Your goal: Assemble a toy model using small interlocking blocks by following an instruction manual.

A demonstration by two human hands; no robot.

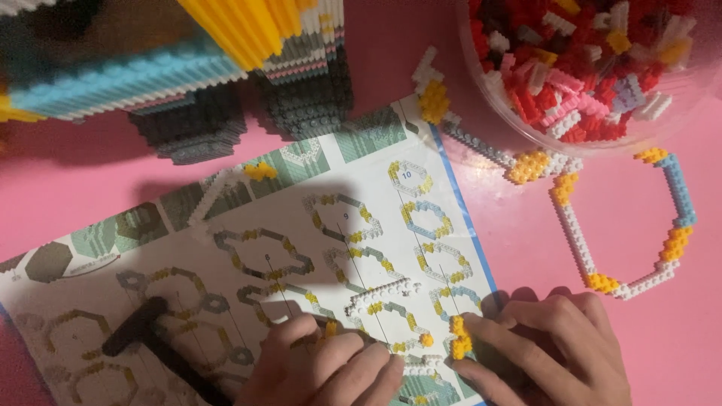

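Observation:
My left hand (pixel 320 368) and my right hand (pixel 549 349) rest at the bottom edge on a printed instruction sheet (pixel 301 248) that shows ring-shaped brick diagrams. Between their fingertips sits a small piece of yellow and white micro bricks (pixel 459 338), which both hands pinch. A white brick strip (pixel 380 295) lies on the sheet just above my left hand. To the right on the pink table lies a partly closed ring of white, yellow and blue bricks (pixel 628 225).
A clear bowl (pixel 526 124) full of red, white, pink and yellow bricks stands at the top right. A tall built brick model (pixel 188 68) fills the top left. A black tool (pixel 150 338) lies on the sheet's lower left.

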